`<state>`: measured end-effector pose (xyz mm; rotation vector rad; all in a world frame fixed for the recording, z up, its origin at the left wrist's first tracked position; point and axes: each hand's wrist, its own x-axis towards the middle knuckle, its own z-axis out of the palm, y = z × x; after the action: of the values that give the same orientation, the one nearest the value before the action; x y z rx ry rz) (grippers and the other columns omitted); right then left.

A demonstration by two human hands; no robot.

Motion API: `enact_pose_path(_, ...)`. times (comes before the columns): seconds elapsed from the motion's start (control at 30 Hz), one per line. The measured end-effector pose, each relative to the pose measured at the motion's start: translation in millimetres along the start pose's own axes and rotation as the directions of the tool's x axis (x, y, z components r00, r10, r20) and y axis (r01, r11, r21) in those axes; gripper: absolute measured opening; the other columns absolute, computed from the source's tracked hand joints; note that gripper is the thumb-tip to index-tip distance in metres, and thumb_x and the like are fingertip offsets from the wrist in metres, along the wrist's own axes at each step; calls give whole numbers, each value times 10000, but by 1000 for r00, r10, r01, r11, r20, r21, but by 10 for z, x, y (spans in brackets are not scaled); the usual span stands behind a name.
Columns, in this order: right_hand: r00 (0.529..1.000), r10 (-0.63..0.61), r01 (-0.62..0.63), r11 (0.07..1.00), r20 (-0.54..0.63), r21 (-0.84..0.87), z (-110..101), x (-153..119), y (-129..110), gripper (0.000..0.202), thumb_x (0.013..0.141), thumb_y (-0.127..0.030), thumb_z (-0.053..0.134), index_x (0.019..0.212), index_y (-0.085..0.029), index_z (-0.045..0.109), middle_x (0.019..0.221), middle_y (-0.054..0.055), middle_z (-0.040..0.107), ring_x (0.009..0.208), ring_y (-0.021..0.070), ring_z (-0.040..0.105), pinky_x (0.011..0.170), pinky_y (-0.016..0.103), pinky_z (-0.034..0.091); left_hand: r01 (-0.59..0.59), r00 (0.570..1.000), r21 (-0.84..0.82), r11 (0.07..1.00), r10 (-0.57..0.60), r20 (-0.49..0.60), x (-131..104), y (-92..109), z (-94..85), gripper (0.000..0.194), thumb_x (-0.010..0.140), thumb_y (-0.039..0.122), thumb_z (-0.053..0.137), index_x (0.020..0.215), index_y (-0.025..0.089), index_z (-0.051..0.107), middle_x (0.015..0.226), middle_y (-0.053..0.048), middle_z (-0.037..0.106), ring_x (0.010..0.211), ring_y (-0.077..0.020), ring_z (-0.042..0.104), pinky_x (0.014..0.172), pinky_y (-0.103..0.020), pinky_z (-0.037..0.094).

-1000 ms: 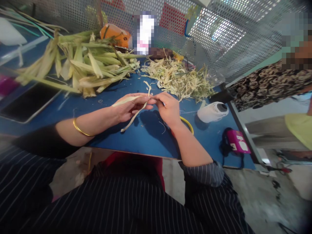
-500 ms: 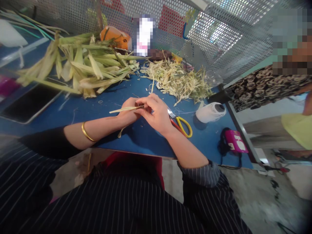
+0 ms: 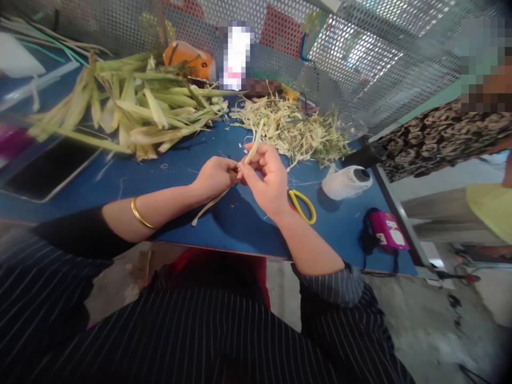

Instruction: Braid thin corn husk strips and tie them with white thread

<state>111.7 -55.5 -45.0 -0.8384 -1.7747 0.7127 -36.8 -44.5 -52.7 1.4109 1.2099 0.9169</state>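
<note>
Left hand (image 3: 214, 177) and right hand (image 3: 269, 186) pinch narrow, pale-green fibrous strip (image 3: 259, 133) | best kept flat, lightly taut

A narrow, pale husk strip (image 3: 257, 140) slants above the blue table (image 3: 248, 232).

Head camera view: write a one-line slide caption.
Two bare hands pinch pale, narrow husk strips above a blue table, near yellow-handled scissors.
</note>
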Motion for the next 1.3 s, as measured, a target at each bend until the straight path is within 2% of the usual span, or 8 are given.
enact_pose_path(0.2,952,-257,205,939,-168,-276,-112,-32,-58,69,925,-248,557,938,-243,624,907,25,619,864,153,629,807,346,534,240,970,-451,860,-229,79,87,132,-115,28,660,175,716,672,152,729,656,-16,659,540,-72,482,470,-198,363)
enact_pose_path(0.33,914,-404,364,789,29,-495,-123,-68,-20,116,913,-197,556,976,-250,638,914,43,652,856,173,622,772,349,511,336,933,-651,680,-335,132,117,173,-214,25,700,149,717,713,165,731,721,-38,715,561,-98,579,495,-199,473)
enact_pose_path(0.67,750,-423,652,342,508,-676,-76,-46,114,210,937,-193,464,924,-151,669,823,72,667,755,188,570,776,359,433,410,909,-721,559,-312,276,66,254,-239,77,824,103,620,803,129,689,868,-73,748,492,-51,570,440,-134,471)
enact_pose_path(0.8,746,-481,656,414,460,-631,-101,-66,58,254,918,-362,553,1018,-149,649,818,65,672,753,189,573,795,375,436,321,942,-754,573,-276,192,47,254,-201,114,820,53,574,818,124,663,879,-71,740,689,-108,687,643,-186,561)
enact_pose_path(0.93,790,-510,569,405,340,-716,-35,-102,77,258,935,-216,521,1176,-257,605,1003,48,698,916,193,603,908,390,408,239,970,-726,645,-197,145,9,230,-107,91,794,55,588,763,126,635,810,-47,716,723,-110,676,718,-204,548)
enact_pose_path(1.1,808,-450,583,518,381,-626,13,-99,74,176,932,-180,509,974,-277,649,971,12,694,921,178,605,942,398,415,206,978,-641,739,-158,133,-36,188,-31,47,770,77,635,774,119,656,715,-24,679,640,-85,634,652,-179,511)
enact_pose_path(1.2,921,-388,348,782,34,-516,-37,-54,39,96,922,-230,541,915,-253,634,993,31,683,963,176,616,928,395,449,198,979,-585,786,-124,165,-38,178,-39,50,784,85,618,787,126,647,695,-29,692,589,-89,644,632,-200,524)
enact_pose_path(1.3,966,-9,-45,978,-257,-205,-87,12,87,115,903,-290,553,832,-214,601,951,49,684,919,166,638,861,361,505,159,981,-534,830,-74,177,-39,186,-50,14,809,135,619,797,138,626,765,-67,739,630,-127,699,661,-240,553)
